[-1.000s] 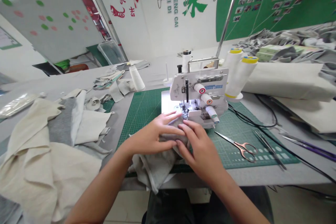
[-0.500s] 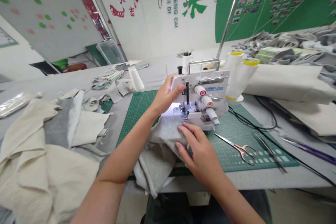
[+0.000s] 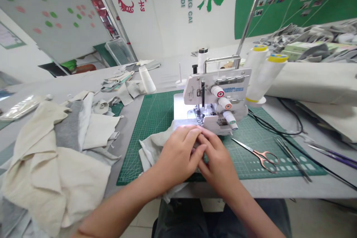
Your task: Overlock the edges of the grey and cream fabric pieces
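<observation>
In front of me a white overlock sewing machine (image 3: 192, 91) stands on a green cutting mat (image 3: 158, 109), its lamp lit over the needle area. Grey fabric (image 3: 156, 141) lies at the machine's front edge and hangs down past the mat. My left hand (image 3: 181, 152) has its fingers closed on the fabric just before the presser foot. Against it, my right hand (image 3: 216, 152) grips the same fabric with bent fingers. The two hands touch at the fingertips and hide the cloth between them.
Copper-handled scissors (image 3: 262, 156) and metal tweezers (image 3: 294, 160) lie right of the machine, beside black cables (image 3: 267, 130). Thread cones (image 3: 258, 70) stand behind it. Beige cloth (image 3: 36, 148) is heaped at left, and a white cone (image 3: 147, 80) stands farther back.
My left hand has left the machine's upper left side and come down onto the fabric beside my right hand. The fabric is bunched differently, and the view has shifted slightly.
</observation>
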A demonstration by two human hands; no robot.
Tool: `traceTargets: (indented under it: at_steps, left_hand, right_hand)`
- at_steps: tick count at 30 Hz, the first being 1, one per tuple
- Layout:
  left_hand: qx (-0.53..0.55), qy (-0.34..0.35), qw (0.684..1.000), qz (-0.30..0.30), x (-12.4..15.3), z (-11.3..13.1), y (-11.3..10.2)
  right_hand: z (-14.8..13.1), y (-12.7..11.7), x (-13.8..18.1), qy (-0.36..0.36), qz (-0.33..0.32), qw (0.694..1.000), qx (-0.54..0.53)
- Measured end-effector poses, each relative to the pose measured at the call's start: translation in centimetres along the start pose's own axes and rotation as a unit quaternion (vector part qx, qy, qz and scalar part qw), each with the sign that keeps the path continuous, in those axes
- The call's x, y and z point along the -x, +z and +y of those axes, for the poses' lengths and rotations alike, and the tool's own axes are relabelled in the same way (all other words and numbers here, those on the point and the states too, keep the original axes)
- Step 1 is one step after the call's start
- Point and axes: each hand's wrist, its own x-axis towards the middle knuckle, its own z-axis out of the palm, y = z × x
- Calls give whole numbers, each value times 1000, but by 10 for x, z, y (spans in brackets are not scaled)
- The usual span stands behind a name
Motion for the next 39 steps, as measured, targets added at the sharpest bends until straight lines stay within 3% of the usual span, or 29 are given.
traceTargets:
  at_steps: [2, 5, 8, 11, 15, 17, 19, 22, 27, 31, 33, 36, 39]
  left_hand:
    - [-13, -14, 1000, 2, 12, 1, 11]
    - [-52, -14, 998, -10, 17, -4, 20]
    - [-78, -11, 997, -23, 16, -7, 20]
    - [-59, -12, 998, -29, 16, -5, 16]
    - [-19, -20, 999, -29, 17, -3, 11]
    - [-16, -19, 999, -28, 17, -2, 11]
    - [-22, -19, 999, -27, 17, -3, 12]
    - [-34, -21, 999, -25, 17, -4, 14]
    - [-40, -11, 999, -23, 18, -7, 15]
    - [-60, -7, 998, -30, 19, -3, 15]
    - [-80, -12, 996, -33, 20, 0, 16]
    - [-101, -12, 994, -29, 21, 4, 18]
    - [-107, -8, 994, -25, 22, 4, 21]
  right_hand:
    - [-2, 3, 8, 38, 41, 998, -41]
    - [-6, 10, 25, 177, 122, 969, -119]
    - [-10, 16, 39, 300, 55, 924, -231]
    - [-16, 14, 47, 347, -27, 867, -356]
    - [-25, 8, 48, 402, -10, 754, -519]
    - [-27, 7, 48, 417, 38, 732, -537]
    - [-26, 10, 48, 413, 82, 755, -502]
    - [-21, 17, 50, 379, 106, 818, -420]
    - [-12, 16, 60, 343, 17, 895, -283]
    - [-8, 6, 67, 267, -39, 951, -151]
    - [-9, 4, 69, 263, -66, 951, -147]
    - [-11, 5, 71, 299, -102, 920, -230]
    - [-11, 10, 74, 323, -87, 891, -306]
